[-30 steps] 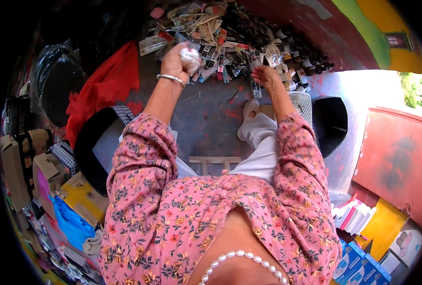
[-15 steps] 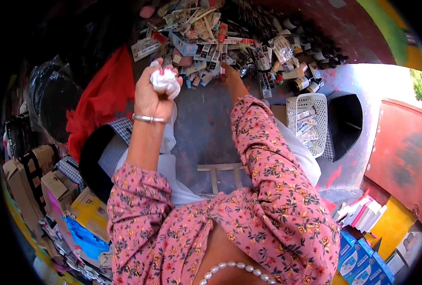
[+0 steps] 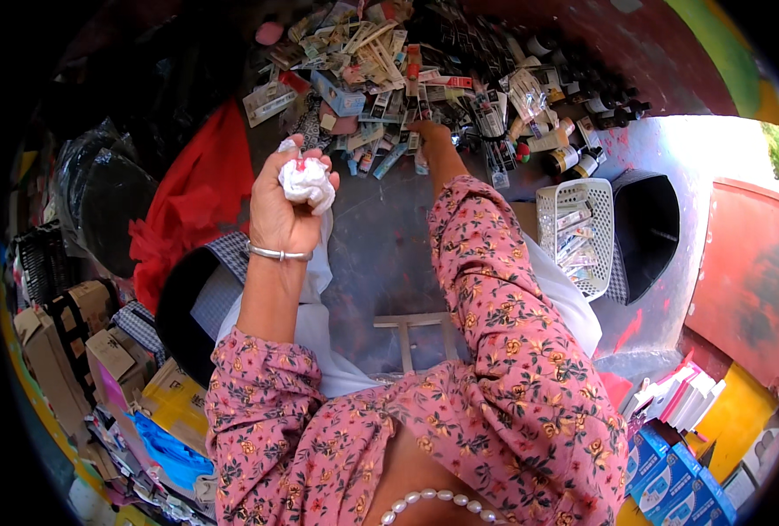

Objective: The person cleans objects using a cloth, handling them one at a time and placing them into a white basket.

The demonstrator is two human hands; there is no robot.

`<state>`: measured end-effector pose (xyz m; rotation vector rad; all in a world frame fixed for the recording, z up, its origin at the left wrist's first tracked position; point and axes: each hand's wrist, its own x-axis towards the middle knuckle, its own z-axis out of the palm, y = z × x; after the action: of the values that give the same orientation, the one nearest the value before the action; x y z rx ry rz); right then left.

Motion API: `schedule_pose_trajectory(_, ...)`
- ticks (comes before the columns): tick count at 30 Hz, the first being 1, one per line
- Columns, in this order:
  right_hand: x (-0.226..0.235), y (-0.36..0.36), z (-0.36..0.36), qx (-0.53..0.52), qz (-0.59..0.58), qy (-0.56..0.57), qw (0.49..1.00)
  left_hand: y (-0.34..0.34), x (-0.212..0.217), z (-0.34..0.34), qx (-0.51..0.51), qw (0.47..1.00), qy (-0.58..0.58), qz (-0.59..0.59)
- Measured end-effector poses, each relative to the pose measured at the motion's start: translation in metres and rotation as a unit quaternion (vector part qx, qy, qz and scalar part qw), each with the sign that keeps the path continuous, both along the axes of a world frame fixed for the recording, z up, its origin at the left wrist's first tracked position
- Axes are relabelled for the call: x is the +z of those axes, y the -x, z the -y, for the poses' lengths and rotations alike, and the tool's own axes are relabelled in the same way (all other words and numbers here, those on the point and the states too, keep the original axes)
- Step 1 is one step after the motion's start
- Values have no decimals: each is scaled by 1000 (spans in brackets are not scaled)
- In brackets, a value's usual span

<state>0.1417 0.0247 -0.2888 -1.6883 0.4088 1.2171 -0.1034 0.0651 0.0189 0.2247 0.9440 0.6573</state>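
Observation:
My left hand [image 3: 288, 206] is raised, its fingers wrapped round a crumpled white cloth or tissue [image 3: 308, 182] with a red stain on top. Ahead of me spreads a large pile of small cosmetic packages [image 3: 372, 61], mostly slim boxes and tubes. My right hand [image 3: 433, 142] reaches down to the near edge of this pile, fingers bent inward among the packages. Whatever lies under those fingertips is hidden. Close by on the left are a light blue box [image 3: 338, 95] and a slim bluish packet [image 3: 391, 160].
Right of my legs stand a white perforated basket [image 3: 598, 237] with slim packages and a black open bin [image 3: 657, 237]. Dark bottles [image 3: 582, 162] lie at the pile's right. Red netting [image 3: 201, 188], another dark bin [image 3: 183, 298] and cardboard boxes [image 3: 52, 359] fill the left.
My right hand has shifted slightly at the pile's near edge, its fingers now pointing more to the left. My left hand still grips the crumpled white cloth or tissue. The view has shifted a little.

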Motion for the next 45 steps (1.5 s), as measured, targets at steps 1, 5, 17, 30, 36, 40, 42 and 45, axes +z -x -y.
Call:
schedule_pose_trajectory(1, -17, -10, 14, 39, -1, -37, 999, -1, 0, 0, 0, 1000, 2, 1)
schedule_pose_trajectory(5, -97, -46, 104, 262, 286, -241, 890, -10, 2, -1, -13, 1000, -2, 18)
schedule_pose_trajectory(17, 28, 18, 150, -98, -72, -170, 978, -4, -4, -3, -31, 999, -20, 31)
schedule_pose_trajectory(30, 19, 60, 34, -213, -65, -238, 945, -9, -4, 0, -34, 999, -2, 24)
schedule_pose_trajectory(36, 129, 70, 49, -66, -91, -371, 922, -13, -16, 3, -131, 989, -60, 25)
schedule_pose_trajectory(40, 212, 53, 55, 113, -95, -406, 902, -24, -1, 10, -233, 956, -167, -54)
schedule_pose_trajectory(42, 259, 56, 56, 189, -68, -349, 915, -33, -8, 15, -226, 929, -263, -132)
schedule_pose_trajectory(45, 294, 58, 61, 295, -19, -276, 914, -32, 0, 13, -377, 896, -222, -71)
